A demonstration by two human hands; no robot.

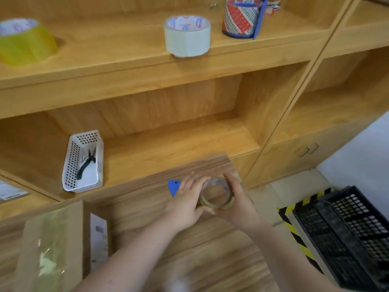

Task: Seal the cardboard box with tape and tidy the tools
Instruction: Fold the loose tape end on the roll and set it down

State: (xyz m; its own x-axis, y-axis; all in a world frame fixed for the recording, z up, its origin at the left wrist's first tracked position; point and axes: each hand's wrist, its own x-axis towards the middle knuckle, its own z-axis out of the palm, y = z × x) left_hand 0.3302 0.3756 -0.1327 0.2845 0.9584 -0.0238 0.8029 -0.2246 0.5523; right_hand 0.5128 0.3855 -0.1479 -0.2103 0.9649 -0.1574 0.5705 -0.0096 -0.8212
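Observation:
A clear tape roll [216, 193] is held over the wooden table [189, 239], near its far right corner. My left hand [187, 204] grips its left side and my right hand [237, 202] wraps its right side. A blue scraper [173, 186] lies on the table just left of my left hand, partly hidden by it. The cardboard box [50, 245] sits at the table's left, with a strip of shiny tape along its top. A white label shows on its right side.
A white mesh basket [83, 163] holding black pliers [86, 164] stands on the lower shelf. The upper shelf carries a yellow tape roll [25, 42], a white tape roll [187, 35] and a red patterned roll [241, 17]. A black crate [347, 234] sits on the floor at right.

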